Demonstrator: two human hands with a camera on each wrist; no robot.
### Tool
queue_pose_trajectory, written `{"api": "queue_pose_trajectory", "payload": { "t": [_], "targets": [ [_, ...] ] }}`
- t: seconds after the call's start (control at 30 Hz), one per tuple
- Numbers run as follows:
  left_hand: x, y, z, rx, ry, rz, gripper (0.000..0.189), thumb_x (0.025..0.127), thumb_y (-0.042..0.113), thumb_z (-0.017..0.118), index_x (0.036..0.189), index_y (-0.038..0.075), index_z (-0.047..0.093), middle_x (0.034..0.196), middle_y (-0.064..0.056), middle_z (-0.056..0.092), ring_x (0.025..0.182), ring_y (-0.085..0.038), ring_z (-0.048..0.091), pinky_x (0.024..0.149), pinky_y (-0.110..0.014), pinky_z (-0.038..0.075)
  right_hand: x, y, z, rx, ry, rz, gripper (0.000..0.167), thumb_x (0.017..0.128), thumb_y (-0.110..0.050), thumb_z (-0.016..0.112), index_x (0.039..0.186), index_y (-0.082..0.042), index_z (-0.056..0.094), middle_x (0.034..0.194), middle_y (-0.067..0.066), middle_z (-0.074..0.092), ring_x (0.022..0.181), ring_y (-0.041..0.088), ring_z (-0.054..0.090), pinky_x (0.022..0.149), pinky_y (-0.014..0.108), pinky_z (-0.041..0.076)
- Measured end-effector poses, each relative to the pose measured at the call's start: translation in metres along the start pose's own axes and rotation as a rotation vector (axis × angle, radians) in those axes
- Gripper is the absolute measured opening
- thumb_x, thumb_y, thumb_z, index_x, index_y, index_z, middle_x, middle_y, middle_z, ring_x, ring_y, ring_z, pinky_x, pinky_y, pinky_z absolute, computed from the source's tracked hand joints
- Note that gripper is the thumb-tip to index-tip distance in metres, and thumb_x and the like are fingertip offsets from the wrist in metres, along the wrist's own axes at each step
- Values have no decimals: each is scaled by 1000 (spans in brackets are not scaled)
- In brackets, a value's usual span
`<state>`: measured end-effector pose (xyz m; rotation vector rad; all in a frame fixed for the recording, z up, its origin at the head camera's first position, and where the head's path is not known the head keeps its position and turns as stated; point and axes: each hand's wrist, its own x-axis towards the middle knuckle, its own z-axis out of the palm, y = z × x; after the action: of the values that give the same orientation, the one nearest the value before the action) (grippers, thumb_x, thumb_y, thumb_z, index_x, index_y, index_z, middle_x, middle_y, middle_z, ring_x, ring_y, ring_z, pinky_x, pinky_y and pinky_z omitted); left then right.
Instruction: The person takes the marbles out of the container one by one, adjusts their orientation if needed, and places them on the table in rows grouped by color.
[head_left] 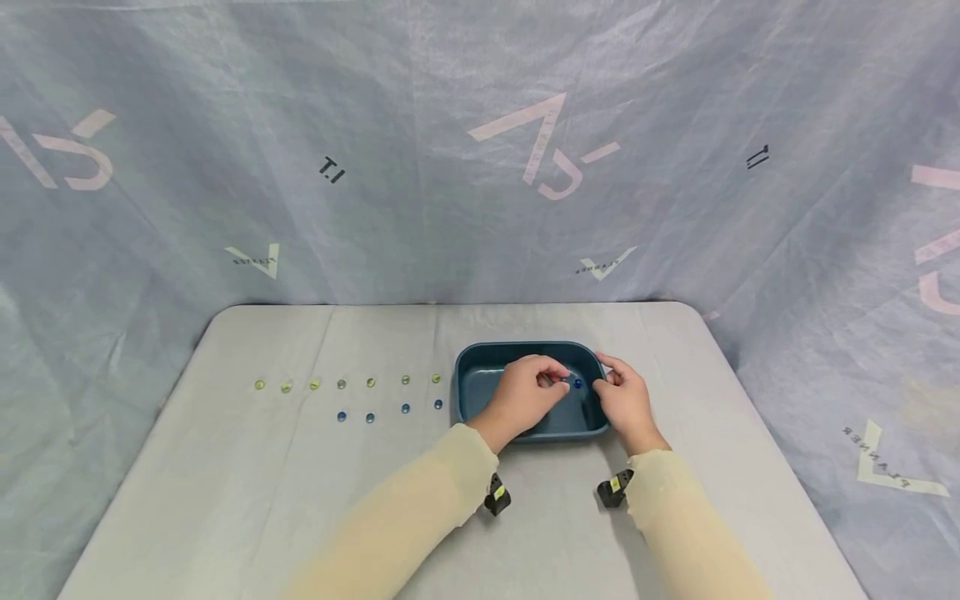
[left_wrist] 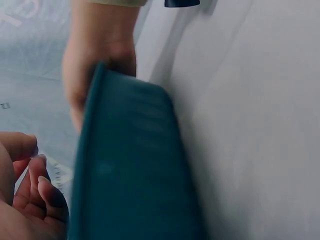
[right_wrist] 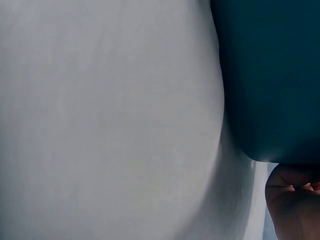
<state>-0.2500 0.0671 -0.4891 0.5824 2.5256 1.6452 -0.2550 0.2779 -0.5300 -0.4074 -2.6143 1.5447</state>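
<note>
A dark teal tray stands on the pale cloth-covered table. Over its inside is my left hand, thumb and fingertips drawn together; in the left wrist view the fingers appear beside the tray wall, pinching what seems a small bluish glass bead, mostly hidden. A dark blue glass bead shows in the tray just right of those fingertips. My right hand grips the tray's right rim; in the right wrist view it is partly seen below the tray's side.
Left of the tray lies a row of several yellowish glass beads. Nearer me is a shorter row of several blue beads. Grey printed cloth hangs behind the table and along both sides.
</note>
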Motion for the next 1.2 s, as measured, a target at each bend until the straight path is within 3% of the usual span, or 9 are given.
{"api": "queue_pose_trajectory", "payload": {
  "t": [0.2, 0.43, 0.77, 1.0, 1.2],
  "targets": [
    [-10, 5, -26, -34, 10, 0, 10, 98, 21, 75, 107, 24, 75, 100, 10, 63, 80, -11, 56, 68, -27, 50, 1, 0, -2, -6, 1, 1, 54, 94, -2, 57, 146, -14, 60, 78, 3, 44, 66, 20, 44, 57, 29, 37],
    [-25, 4, -49, -49, 10, 55, 12, 98, 19, 75, 109, 21, 76, 98, 9, 64, 76, -14, 57, 65, -29, 49, -2, -1, -3, -3, -19, -3, 54, 96, -4, 56, 148, -14, 57, 78, 3, 43, 66, 20, 42, 58, 30, 36],
    [-62, -20, -85, -16, 2, 35, 14, 97, 16, 74, 109, 21, 77, 94, 8, 64, 75, -14, 57, 64, -31, 51, -3, -1, -1, -3, -26, 3, 53, 96, -6, 56, 148, -14, 57, 78, 4, 43, 67, 20, 43, 59, 30, 36],
    [-91, -45, -120, -18, 126, -13, 14, 93, 9, 78, 105, 15, 79, 87, 4, 64, 73, -16, 58, 62, -29, 50, -3, -2, -1, 2, -20, 11, 53, 96, -5, 56, 148, -15, 58, 79, 4, 42, 67, 20, 42, 59, 30, 35],
    [-111, -59, -154, -24, 247, -55, 16, 92, 5, 78, 106, 14, 79, 94, -1, 67, 74, -19, 59, 58, -27, 50, -3, -1, 0, -10, -17, 8, 53, 96, -6, 57, 148, -17, 58, 80, 4, 43, 67, 20, 42, 59, 30, 36]
  ]
}}
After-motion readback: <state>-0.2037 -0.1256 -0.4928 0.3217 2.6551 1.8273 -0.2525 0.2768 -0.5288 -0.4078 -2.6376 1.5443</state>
